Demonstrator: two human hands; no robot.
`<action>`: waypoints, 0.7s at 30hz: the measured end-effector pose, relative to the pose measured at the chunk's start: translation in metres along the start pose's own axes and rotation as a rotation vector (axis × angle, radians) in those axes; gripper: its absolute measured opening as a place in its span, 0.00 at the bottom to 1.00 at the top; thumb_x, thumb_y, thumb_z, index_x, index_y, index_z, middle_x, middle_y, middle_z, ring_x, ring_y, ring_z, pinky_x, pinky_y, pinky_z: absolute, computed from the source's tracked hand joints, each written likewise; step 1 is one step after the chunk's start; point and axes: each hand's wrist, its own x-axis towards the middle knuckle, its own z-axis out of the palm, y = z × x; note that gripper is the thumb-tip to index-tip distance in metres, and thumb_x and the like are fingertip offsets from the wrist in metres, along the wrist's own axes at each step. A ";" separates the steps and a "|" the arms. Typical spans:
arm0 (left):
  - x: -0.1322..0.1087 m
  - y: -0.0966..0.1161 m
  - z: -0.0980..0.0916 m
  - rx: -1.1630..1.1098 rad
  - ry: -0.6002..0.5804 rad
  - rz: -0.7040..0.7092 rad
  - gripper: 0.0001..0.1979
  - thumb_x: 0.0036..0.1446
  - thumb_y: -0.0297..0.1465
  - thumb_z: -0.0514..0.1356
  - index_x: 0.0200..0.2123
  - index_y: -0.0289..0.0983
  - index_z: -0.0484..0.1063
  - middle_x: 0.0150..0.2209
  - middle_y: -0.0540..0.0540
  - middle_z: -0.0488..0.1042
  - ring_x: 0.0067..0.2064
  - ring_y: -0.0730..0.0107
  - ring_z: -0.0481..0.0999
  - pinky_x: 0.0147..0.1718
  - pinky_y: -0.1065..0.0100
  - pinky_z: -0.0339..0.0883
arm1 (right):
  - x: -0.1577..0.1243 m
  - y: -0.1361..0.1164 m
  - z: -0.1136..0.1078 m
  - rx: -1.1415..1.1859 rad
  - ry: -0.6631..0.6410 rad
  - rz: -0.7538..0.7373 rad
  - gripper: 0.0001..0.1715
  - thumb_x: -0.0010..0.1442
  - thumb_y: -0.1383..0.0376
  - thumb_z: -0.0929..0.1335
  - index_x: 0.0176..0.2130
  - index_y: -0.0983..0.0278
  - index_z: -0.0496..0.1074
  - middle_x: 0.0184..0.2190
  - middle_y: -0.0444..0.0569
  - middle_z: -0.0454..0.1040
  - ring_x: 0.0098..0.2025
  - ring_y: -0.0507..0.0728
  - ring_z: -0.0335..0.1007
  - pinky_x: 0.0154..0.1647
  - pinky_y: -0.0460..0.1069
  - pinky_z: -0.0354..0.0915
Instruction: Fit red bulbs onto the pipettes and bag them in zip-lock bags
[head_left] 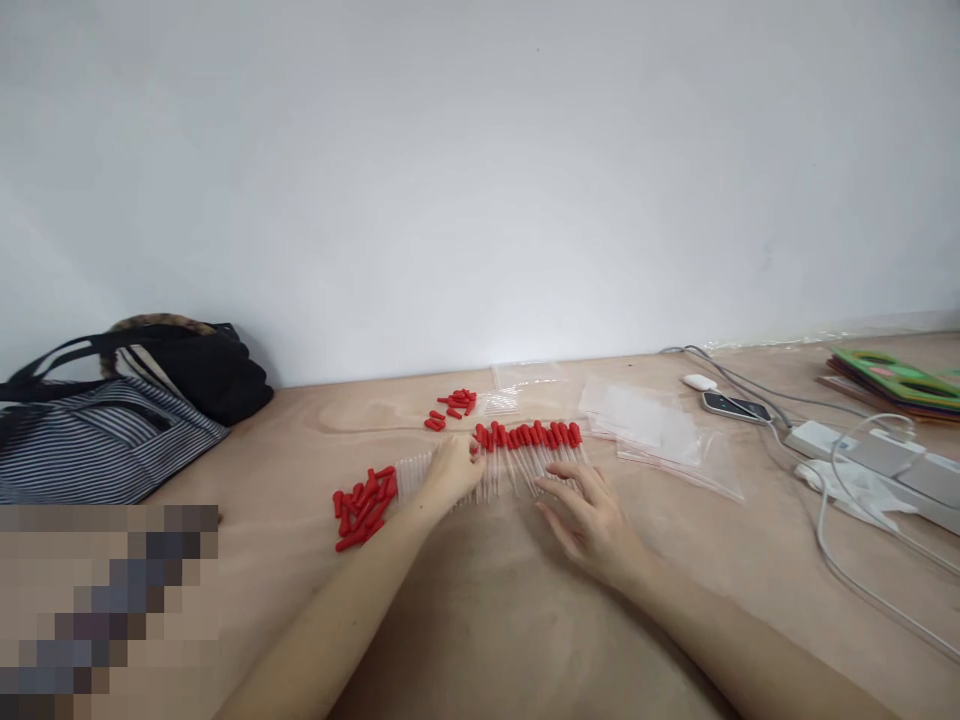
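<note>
A row of clear glass droppers with red rubber bulbs (534, 434) lies on the wooden table, bulbs toward the wall. At the row's left end my left hand (452, 470) is closed, with a bit of red rubber bulb (474, 452) showing at its fingertips. The hand partly hides the clear tubes (411, 478) lying without bulbs to its left. My right hand (592, 515) is open, fingers spread and curved over the lower tips of the right-hand droppers; whether it touches them I cannot tell. Loose red bulbs (364, 508) lie in a pile left of the tubes.
More red bulbs (457, 402) and clear tubes (501, 402) lie farther back. Clear plastic bags (645, 425) overlap at the right. Beyond them are a phone (735, 406), a white power strip (877, 460) and cables. A striped bag (112, 440) stands at left against the wall.
</note>
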 end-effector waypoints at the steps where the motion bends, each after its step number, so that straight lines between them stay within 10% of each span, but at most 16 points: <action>1: 0.000 0.000 0.002 0.013 0.003 -0.002 0.06 0.47 0.26 0.55 0.27 0.34 0.71 0.22 0.48 0.72 0.26 0.70 0.71 0.25 0.73 0.57 | 0.000 0.000 0.000 0.000 0.001 0.000 0.16 0.53 0.70 0.63 0.44 0.63 0.64 0.40 0.55 0.66 0.40 0.58 0.64 0.38 0.55 0.62; 21: 0.005 0.004 0.011 0.190 -0.010 0.023 0.05 0.46 0.26 0.55 0.27 0.33 0.70 0.28 0.41 0.73 0.34 0.60 0.73 0.31 0.68 0.61 | 0.000 -0.001 0.001 0.018 0.013 -0.009 0.15 0.53 0.70 0.63 0.43 0.64 0.65 0.40 0.55 0.67 0.40 0.57 0.65 0.38 0.54 0.63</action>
